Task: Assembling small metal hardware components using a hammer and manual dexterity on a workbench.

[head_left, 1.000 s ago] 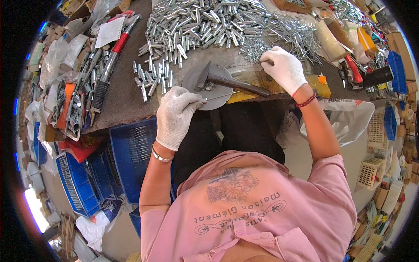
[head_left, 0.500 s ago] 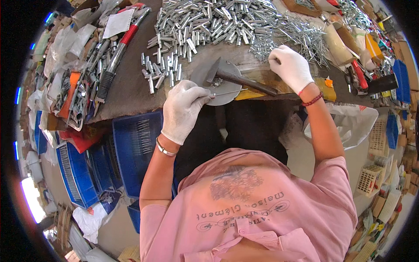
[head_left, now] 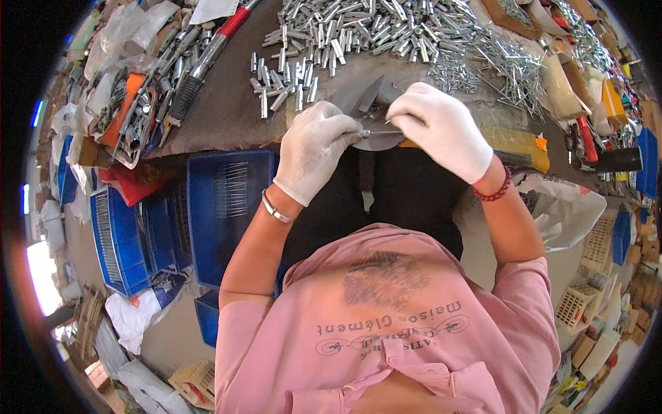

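Observation:
In white-gloved fingertips, my left hand [head_left: 314, 148] pinches a thin metal rod [head_left: 383, 132] that points right and lies about level. A small metal piece shows at its left end, partly covered by the fingers. My right hand [head_left: 445, 131], also gloved, is closed in a pinch just above the rod; what it holds is too small to name. Both hands are over the near rim of a round grey metal plate [head_left: 345, 95]. On that plate rests a hammer [head_left: 372, 94], its handle hidden behind my right hand.
Beyond the hands lie a heap of metal sleeves [head_left: 372, 31], a pile of small metal pins [head_left: 455, 74] and long thin nails [head_left: 514, 69]. Hand tools [head_left: 186, 90] crowd the left, a red-handled tool [head_left: 587, 141] the right. A blue bin [head_left: 231, 207] sits below the bench edge.
My right hand has come from the small pins leftward and nearer, to beside the left hand's rod. My left hand has shifted slightly right in view; the whole view has shifted too.

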